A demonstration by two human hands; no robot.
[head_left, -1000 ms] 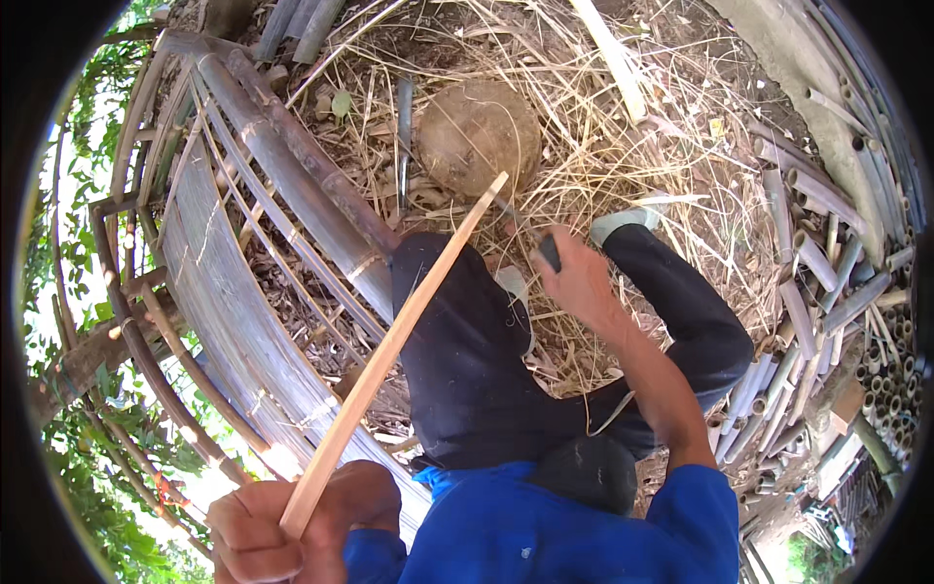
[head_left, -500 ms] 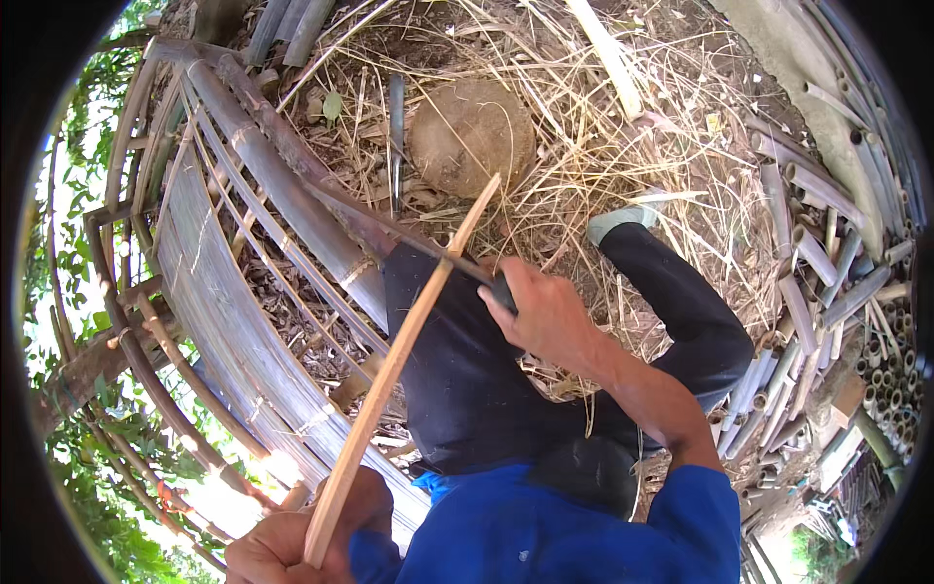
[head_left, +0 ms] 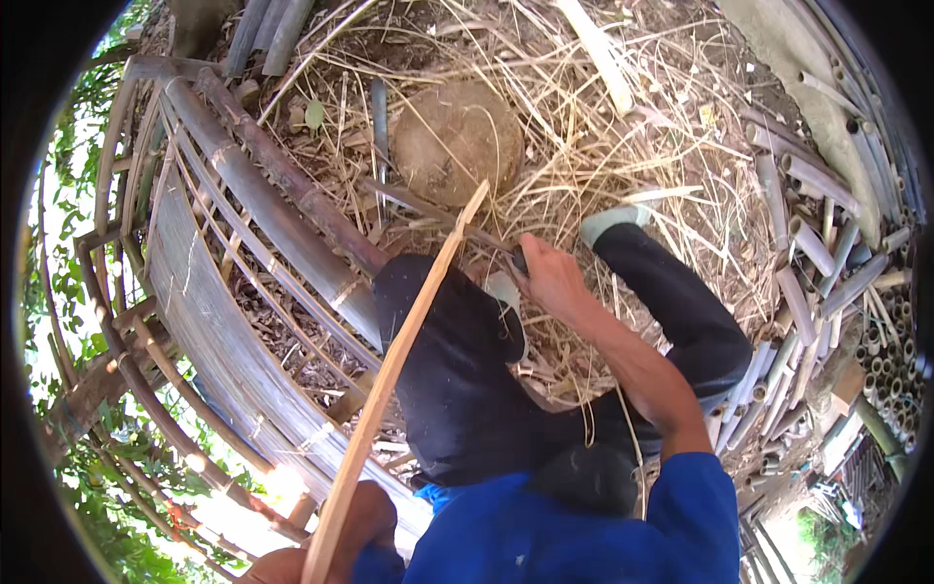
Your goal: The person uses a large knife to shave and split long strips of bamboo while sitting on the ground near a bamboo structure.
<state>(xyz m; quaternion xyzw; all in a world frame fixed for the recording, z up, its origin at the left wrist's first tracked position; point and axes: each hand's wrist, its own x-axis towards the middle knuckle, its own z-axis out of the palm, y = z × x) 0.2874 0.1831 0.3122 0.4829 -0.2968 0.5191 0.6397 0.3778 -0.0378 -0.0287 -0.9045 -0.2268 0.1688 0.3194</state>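
A long pale wooden strip (head_left: 399, 355) slants up from the lower left, its far end cut to a narrow, notched tip. At the bottom edge my left hand (head_left: 362, 521) is closed around the strip's near end; part of that hand is out of the picture. My right hand (head_left: 555, 277) grips the dark handle of a knife (head_left: 413, 201). Its long blade points left and crosses the strip just below the tip. Whether the blade touches the wood I cannot tell. The strip passes over my bent leg in dark trousers (head_left: 438, 389).
Beyond the strip's tip stands a round wood block (head_left: 457, 141), with a narrow metal tool (head_left: 379, 127) lying beside it. Pale shavings (head_left: 671, 146) litter the ground. A bamboo bench (head_left: 224, 302) runs along the left. Cut bamboo pieces (head_left: 812, 243) are piled at right.
My right hand and the knife have shifted outward and slightly right, toward the strip's tip. The left hand has sunk lower at the picture's edge. The whole view has also shifted slightly.
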